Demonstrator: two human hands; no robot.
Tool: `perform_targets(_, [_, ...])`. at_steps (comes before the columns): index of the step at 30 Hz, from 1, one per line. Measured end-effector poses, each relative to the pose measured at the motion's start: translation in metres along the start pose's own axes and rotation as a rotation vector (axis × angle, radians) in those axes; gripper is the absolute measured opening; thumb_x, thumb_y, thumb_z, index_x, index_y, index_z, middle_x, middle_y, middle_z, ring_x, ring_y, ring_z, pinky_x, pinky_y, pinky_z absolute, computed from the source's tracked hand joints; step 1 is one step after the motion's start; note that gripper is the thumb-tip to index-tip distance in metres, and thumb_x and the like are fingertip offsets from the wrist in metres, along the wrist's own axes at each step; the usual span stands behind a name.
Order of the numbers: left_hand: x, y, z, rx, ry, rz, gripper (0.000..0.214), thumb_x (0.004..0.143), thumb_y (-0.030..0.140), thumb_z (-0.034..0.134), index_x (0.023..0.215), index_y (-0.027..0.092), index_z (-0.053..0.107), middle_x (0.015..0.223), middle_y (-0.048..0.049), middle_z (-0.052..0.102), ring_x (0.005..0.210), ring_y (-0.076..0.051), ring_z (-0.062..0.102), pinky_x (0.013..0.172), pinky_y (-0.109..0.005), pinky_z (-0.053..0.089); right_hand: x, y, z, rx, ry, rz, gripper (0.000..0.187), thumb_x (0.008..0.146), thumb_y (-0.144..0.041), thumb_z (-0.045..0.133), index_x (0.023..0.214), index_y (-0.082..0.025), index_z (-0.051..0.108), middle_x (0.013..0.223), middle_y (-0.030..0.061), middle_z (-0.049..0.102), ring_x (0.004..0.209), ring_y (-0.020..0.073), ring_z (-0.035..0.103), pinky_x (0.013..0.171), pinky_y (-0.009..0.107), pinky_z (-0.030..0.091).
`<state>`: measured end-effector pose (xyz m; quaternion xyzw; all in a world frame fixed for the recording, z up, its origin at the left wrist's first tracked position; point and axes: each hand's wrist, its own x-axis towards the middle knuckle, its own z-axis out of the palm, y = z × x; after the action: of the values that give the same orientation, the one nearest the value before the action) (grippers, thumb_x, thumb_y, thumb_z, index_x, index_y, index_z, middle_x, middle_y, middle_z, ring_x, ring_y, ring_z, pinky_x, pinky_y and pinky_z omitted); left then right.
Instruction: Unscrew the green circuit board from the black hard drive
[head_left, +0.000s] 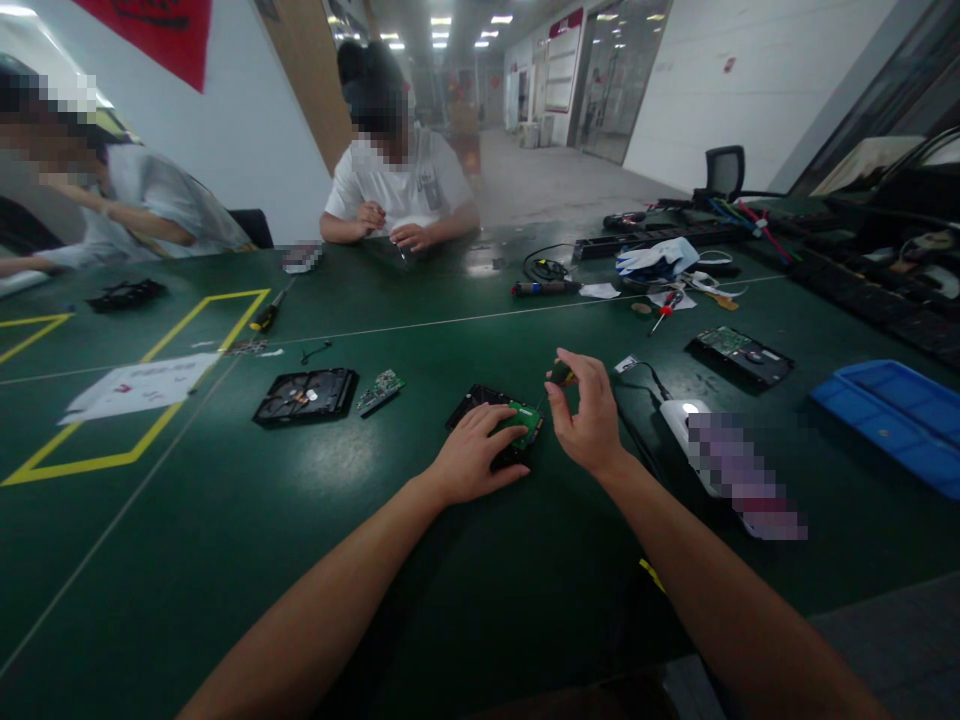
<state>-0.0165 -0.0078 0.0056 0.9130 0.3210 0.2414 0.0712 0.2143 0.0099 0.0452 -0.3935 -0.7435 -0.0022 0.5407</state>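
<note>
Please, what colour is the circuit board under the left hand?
The circuit board is green, head view.

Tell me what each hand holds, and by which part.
The right hand holds a small screwdriver by its handle, in the fingers. The left hand grips nothing; it lies flat on the hard drive.

The near hard drive [474, 402] is cased in matt black metal; the right tray [892, 410] is moulded in glossy blue plastic.
</note>
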Motion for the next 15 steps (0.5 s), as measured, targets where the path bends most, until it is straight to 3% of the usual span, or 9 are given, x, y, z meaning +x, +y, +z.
perform_targets(4, [0.0004,0.0005,-0.0007,-0.008,-0.001,-0.004,0.059,0.091,0.057,0.068,0.140,0.026,0.059,0.148,-0.0135,0.053,0.139,-0.035,0.050,0.118,-0.061,0.040,0.0015,-0.0032,-0.0026,-0.060,0.038,0.006,0.050,0.096,-0.027,0.069,0.143,-0.032,0.053,0.118,0.0104,0.058,0.107,0.0280,0.061,0.087,0.049,0.061])
perform_targets(8, [0.0007,0.0001,-0.0002,-0.013,0.003,-0.006,0.058,0.091,0.057,0.069,0.139,0.027,0.060,0.147,-0.0132,0.054,0.138,-0.036,0.051,0.118,-0.062,0.040,0.0008,-0.0014,-0.0040,-0.085,0.060,0.020,0.045,0.096,-0.028,0.069,0.139,-0.035,0.058,0.112,0.0082,0.059,0.100,0.0260,0.062,0.084,0.047,0.061])
perform_targets(15, [0.0012,0.0009,-0.0019,-0.002,0.006,0.001,0.058,0.092,0.058,0.067,0.139,0.025,0.060,0.147,-0.0137,0.054,0.138,-0.035,0.051,0.118,-0.058,0.041,-0.0008,0.0003,-0.0017,0.042,-0.008,0.030,0.057,0.104,-0.021,0.048,0.158,-0.031,0.037,0.140,0.0127,0.060,0.114,0.0279,0.066,0.095,0.051,0.060])
